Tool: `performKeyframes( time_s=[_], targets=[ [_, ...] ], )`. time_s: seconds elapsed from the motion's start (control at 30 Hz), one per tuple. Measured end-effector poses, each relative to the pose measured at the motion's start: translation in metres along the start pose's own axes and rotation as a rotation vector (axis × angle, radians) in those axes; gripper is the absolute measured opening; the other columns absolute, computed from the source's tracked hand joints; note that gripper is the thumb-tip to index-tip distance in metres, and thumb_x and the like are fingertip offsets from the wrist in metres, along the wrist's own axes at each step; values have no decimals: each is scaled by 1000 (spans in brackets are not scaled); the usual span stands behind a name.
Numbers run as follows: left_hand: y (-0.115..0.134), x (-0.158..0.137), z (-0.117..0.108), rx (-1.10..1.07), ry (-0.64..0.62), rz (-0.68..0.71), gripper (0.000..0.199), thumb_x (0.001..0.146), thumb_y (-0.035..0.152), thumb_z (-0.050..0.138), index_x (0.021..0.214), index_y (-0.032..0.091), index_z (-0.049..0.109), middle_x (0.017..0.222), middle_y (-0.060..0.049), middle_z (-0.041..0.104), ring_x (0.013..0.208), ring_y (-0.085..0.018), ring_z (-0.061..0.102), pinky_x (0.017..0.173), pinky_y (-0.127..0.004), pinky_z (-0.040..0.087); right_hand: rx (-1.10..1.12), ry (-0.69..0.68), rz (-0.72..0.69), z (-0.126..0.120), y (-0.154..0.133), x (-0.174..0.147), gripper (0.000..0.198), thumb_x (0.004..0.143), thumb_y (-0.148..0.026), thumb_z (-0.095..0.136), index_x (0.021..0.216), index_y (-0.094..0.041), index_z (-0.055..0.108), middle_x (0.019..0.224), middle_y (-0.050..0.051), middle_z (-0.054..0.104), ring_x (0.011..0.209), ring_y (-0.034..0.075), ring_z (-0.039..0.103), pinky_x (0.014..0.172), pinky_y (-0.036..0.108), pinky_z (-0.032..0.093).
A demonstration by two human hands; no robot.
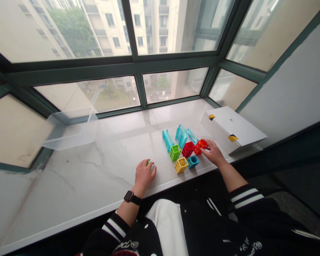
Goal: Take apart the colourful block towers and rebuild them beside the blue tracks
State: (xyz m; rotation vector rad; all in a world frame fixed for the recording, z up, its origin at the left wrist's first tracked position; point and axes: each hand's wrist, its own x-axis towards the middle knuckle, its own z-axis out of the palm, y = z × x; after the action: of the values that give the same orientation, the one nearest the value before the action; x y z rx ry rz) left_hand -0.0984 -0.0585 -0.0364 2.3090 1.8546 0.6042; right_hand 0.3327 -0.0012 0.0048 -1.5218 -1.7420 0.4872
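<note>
On the windowsill, my left hand (144, 174) is closed, palm down, over a small green piece (148, 163). Most of that piece is hidden under the fingers. My right hand (213, 152) grips an orange hollow toy block (200, 146) from its right side. Touching or close beside this block are a red block (188, 149) and a blue block (193, 161). A yellow block (181, 165) and a lime-green block (175, 152) stand to the left. Behind them lie clear turquoise ribbed track pieces, a straight one (168, 140) and a wider curved one (181, 136).
A clear plastic bin (72, 137) stands at the back left of the white marble-look sill (106, 177). A white box (234, 128) with yellow-and-black tabs is at the right. Green-framed windows (96, 71) close off the back. The sill's front edge runs just before my body.
</note>
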Motion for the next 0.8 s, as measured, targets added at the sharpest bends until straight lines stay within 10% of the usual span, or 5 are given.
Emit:
performKeyframes(
  time_s=[0.33, 0.57, 0.8],
  targets=[
    [-1, 1, -3, -111, -5, -47, 29, 99, 37, 61, 120, 24, 76, 136, -15, 70, 128, -37, 63, 112, -57, 48, -168, 152, -82, -10, -17, -3, 76, 91, -45, 71, 159, -24, 44, 150, 17, 56, 141, 36, 55, 120, 62, 47],
    [-11, 11, -8, -477, 70, -157, 33, 103, 37, 48, 120, 24, 73, 127, -10, 75, 124, -29, 67, 114, -51, 49, -81, 401, -348, -7, -112, -4, 59, 94, -28, 67, 151, -23, 52, 138, 15, 65, 131, 34, 63, 114, 61, 52],
    [-43, 1, -41, -718, 236, -282, 37, 105, 42, 48, 130, 24, 69, 136, -9, 70, 132, -27, 63, 120, -50, 46, 176, 154, -588, 34, -199, -18, 36, 98, -13, 61, 130, -26, 69, 121, 10, 72, 115, 26, 71, 103, 48, 60]
  ],
)
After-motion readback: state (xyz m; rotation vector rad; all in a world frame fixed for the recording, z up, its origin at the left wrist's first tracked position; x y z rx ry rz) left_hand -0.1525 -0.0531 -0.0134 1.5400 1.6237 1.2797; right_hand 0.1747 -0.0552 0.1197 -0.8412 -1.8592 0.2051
